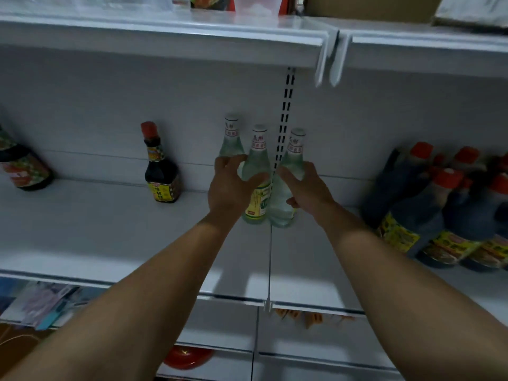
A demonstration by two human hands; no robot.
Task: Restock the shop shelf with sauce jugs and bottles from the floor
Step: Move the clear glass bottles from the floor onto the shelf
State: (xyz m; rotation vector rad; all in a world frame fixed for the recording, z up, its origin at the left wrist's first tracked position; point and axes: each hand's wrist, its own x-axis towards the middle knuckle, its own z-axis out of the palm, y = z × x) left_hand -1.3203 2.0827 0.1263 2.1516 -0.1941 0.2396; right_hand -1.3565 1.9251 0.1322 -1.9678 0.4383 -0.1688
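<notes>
The left hand [229,185] gripped a clear glass bottle [257,171]; the right hand [308,188] gripped another clear bottle [291,160], both labels partly hidden. A third clear bottle [231,138] stood behind.

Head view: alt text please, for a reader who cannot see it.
Left hand and right hand grip three clear glass bottles with white caps standing on a white metal shelf. A dark red-capped sauce bottle stands left; dark red-capped jugs cluster right.

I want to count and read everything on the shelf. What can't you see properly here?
- Head view: left clear bottle, body hidden behind left hand.
- Label writing on the middle clear bottle: blurred.
- Dark jugs: overlapping, cut by right edge.
- Dark bottle: cut by left edge.
</notes>
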